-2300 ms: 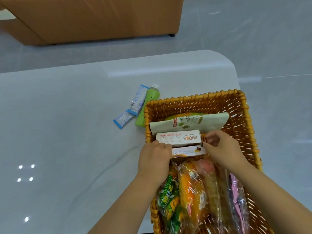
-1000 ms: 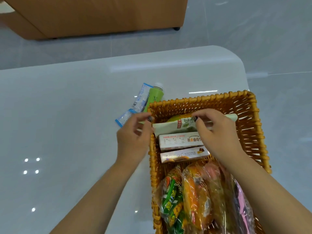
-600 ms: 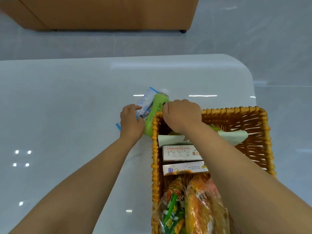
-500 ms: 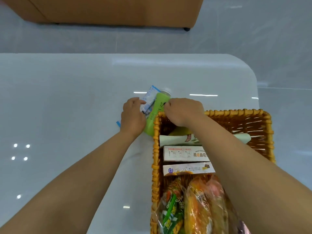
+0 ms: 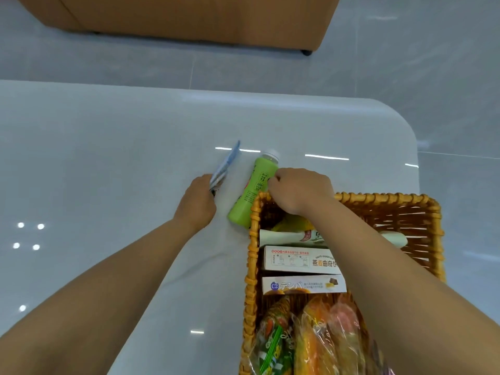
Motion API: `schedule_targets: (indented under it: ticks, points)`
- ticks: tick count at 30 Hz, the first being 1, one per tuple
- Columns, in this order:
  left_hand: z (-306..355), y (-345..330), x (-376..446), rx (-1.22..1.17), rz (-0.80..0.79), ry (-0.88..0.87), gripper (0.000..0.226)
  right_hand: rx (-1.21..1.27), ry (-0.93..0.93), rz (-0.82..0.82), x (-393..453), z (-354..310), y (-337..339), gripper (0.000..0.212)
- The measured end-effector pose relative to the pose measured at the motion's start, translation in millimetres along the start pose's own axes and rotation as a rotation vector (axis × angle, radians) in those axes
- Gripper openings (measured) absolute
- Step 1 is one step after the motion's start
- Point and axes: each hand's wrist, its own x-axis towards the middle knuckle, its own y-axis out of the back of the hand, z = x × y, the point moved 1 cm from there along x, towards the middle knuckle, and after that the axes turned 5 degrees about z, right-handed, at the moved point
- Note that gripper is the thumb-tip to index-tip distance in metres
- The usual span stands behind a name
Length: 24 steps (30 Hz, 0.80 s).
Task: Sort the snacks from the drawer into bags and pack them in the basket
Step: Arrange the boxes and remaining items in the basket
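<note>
A wicker basket stands at the table's right side. It holds a pale pouch, two white snack boxes and clear bags of snacks. A green bottle lies on the table against the basket's far left corner. My right hand rests on that corner with its fingers curled against the bottle. My left hand is left of the bottle and pinches blue-and-white sachets, which stick up off the table.
The white table has a rounded far right corner, with grey floor beyond it. A brown sofa stands across the floor at the top.
Both hands left the basket's contents and reached to its far left corner. My left hand gripped the sachets and lifted them away from the bottle; my right hand settled at the bottle.
</note>
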Motion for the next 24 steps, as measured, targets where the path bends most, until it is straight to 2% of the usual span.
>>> schedule_targets:
  ticks: [2,4,7,9,11,12,14,16,19,22,24]
  points:
    - [19.0,12.3,-16.0,-0.382,0.055,0.272,0.02,-0.01,0.006,0.022,-0.9,0.6,-0.1,0.038]
    - [39.6,26.7,-38.0,-0.621,0.093,0.377,0.021,-0.007,-0.001,0.039,-1.8,0.3,0.4,0.044]
    - [65.1,50.0,-74.9,-0.848,0.151,0.398,0.035,-0.01,0.013,0.086,-4.3,-2.0,-0.5,0.05]
    - [79.3,66.6,-97.8,-0.94,0.201,0.401,0.042,0.016,0.064,0.233,-10.1,-2.5,-3.8,0.047]
    - [91.4,76.7,-118.4,-0.996,0.168,0.393,0.045,0.117,0.152,0.427,-21.9,-2.7,-9.0,0.036]
    - [95.8,79.4,-127.1,-1.006,0.128,0.39,0.045,0.199,0.194,0.462,-29.2,-4.4,-10.8,0.032]
    - [104.6,79.2,-141.7,-0.977,0.044,0.353,0.039,0.511,0.217,0.431,-44.7,-7.3,-10.0,0.034]
    - [111.2,72.9,-153.1,-0.943,-0.038,0.309,0.037,0.924,0.137,0.352,-58.6,-11.6,-2.3,0.04]
    - [122.3,62.6,-165.1,-0.927,-0.141,0.284,0.035,1.292,-0.007,0.28,-71.7,-10.8,5.5,0.036]
    - [132.1,59.9,-167.7,-0.901,-0.144,0.274,0.03,1.813,-0.183,0.163,-89.3,1.5,7.5,0.052]
    - [137.8,59.1,-167.0,-0.832,-0.137,0.22,0.028,1.847,-0.206,0.187,-101.0,11.8,1.9,0.042]
